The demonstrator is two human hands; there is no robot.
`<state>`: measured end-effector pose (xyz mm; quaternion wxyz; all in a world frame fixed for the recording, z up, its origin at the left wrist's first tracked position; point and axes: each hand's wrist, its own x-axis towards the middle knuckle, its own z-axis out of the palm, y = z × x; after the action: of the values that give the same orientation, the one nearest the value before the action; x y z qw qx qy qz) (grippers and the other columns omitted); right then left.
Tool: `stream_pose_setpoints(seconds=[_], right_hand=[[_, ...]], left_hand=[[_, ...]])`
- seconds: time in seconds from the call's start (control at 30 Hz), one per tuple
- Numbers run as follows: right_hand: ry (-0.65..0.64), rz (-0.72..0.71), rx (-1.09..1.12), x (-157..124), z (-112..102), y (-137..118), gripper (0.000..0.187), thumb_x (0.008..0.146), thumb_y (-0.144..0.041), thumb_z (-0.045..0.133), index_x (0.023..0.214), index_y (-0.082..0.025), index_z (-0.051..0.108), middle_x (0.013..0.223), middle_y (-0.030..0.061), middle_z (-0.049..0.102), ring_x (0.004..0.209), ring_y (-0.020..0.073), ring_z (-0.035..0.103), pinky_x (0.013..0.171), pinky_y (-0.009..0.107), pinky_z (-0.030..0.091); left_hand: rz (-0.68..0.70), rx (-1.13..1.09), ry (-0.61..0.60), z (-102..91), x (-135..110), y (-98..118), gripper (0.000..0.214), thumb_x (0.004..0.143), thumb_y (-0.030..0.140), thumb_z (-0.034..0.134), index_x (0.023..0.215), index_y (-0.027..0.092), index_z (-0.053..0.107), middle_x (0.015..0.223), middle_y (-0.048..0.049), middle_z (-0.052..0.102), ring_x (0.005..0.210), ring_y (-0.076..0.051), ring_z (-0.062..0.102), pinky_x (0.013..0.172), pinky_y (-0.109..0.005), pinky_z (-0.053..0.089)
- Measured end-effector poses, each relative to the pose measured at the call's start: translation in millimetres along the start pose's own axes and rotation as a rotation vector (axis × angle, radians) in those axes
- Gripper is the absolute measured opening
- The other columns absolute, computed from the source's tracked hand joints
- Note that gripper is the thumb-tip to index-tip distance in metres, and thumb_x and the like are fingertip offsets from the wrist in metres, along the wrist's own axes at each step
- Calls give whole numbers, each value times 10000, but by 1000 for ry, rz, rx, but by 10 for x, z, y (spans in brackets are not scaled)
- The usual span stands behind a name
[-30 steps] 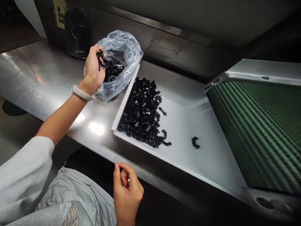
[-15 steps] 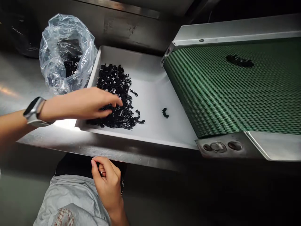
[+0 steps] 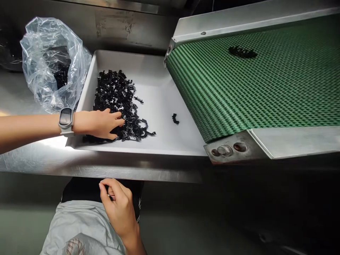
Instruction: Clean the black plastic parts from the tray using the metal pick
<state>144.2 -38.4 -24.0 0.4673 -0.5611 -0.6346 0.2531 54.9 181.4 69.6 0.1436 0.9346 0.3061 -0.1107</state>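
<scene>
Several fingers of the left hand [image 3: 97, 123] are spread over the near part of the heap of black pieces [image 3: 114, 88]; from my end I cannot tell whether any are caught beneath the palm. On the right hand [image 3: 118, 207], the thumb and forefinger press together, the others curled in, by the near edge of the metal table [image 3: 47, 163]; I make out a pale speck at the fingers but not what it is. A grey watch [image 3: 66, 118] circles the left wrist.

The heap lies at the left end of the white tray [image 3: 159, 141], a lone black piece [image 3: 175, 119] apart toward the right. I judge the handling part-way along: many pieces are in the tray, while more show inside the clear plastic bag [image 3: 37, 39] just beyond its left wall. The green belt [image 3: 239, 95] at the right carries a dark cluster [image 3: 242, 52], probably pieces too.

Further out, I have the table's scuffed, glaring surface, a dark metal panel [image 3: 114, 23] behind, and a grey-green floor [image 3: 29, 212] below.
</scene>
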Motion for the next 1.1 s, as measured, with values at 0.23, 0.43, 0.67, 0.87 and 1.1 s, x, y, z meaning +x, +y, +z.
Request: stream_pose_setpoints(seconds=[0.23, 0.43, 0.67, 0.87, 1.1], right_hand=[[-25, -6, 37, -13, 12, 30, 180, 955, -176, 535, 864, -180, 690, 610, -25, 609, 477, 84, 462, 462, 214, 379], [-24, 1, 51, -20, 3, 43, 186, 959, -178, 535, 858, -178, 690, 609, -24, 605, 476, 84, 457, 453, 218, 366], [-25, 5, 41, -3, -2, 46, 201, 966, -185, 524, 849, -178, 688, 592, -32, 578, 475, 81, 429, 451, 220, 351], [-21, -1, 30, -11, 18, 27, 192, 957, -178, 530, 849, -167, 688, 595, -36, 569, 476, 77, 405, 454, 224, 347], [17, 15, 19, 11, -58, 9, 175, 948, -166, 542, 838, -178, 678, 604, -43, 561, 479, 71, 416, 450, 200, 373]], left_hand=[[139, 263, 22, 56, -27, -71, 356, 938, 347, 463, 1186, 170, 647, 1168, -165, 623, 828, -284, 624, 755, -438, 461], [176, 132, 49, 51, -44, -217, 339, 931, 446, 537, 1178, 254, 668, 1134, -110, 617, 780, -225, 641, 748, -365, 451], [127, 78, 154, -81, -118, -187, 389, 976, 520, 455, 1122, 215, 648, 1078, -122, 644, 667, -203, 620, 688, -344, 435], [20, -108, 319, -145, -78, -281, 398, 928, 577, 525, 1033, 222, 673, 934, -107, 686, 794, -286, 644, 813, -395, 447], [-106, -917, 310, -270, -219, -39, 317, 870, 511, 672, 845, 199, 718, 641, -28, 565, 578, -175, 528, 653, -326, 443]])
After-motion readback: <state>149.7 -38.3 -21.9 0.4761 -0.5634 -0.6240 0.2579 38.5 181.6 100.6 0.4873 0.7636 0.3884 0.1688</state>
